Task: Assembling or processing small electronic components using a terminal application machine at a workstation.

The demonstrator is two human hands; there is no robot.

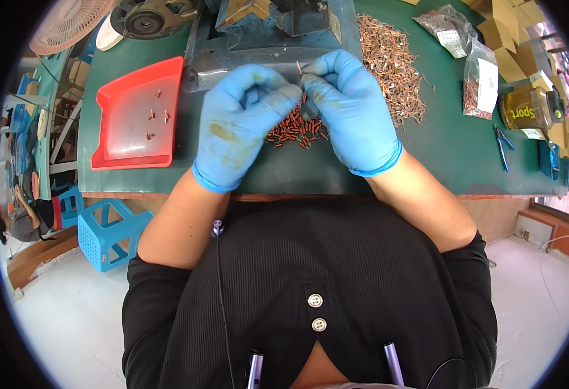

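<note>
Gloved right hand (352,107) grip pinched on small terminal (300,69), white-labelled clear bags (481,81) far right

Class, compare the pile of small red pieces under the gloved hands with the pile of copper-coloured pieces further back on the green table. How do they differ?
The red pile is small and lies close to the person, partly hidden by the left hand and right hand. The copper pile is far larger, lies further back to the right, and no hand covers it. The red pieces look like short sleeves; the copper pieces look thinner and tangled. Both lie loose on the green table.
</note>
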